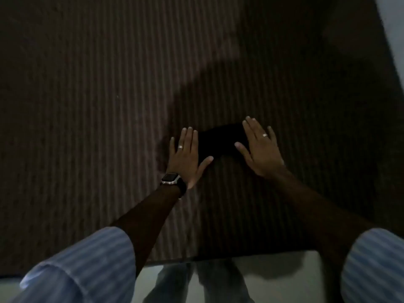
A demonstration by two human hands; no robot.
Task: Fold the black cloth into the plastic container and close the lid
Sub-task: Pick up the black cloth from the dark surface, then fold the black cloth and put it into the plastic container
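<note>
The black cloth (220,141) lies as a small folded dark patch on a brown striped surface (98,106). My left hand (188,156) rests flat at the cloth's left edge, fingers spread, with a ring and a wristwatch. My right hand (260,147) lies flat over the cloth's right end, fingers apart, also with a ring. Both palms face down and neither hand grips anything. No plastic container or lid is in view.
The striped surface ends in a near edge (218,258), below which a pale floor (273,281) and my legs show. A light wall or panel (393,29) stands at the far right. The scene is dim, with a large shadow across the surface.
</note>
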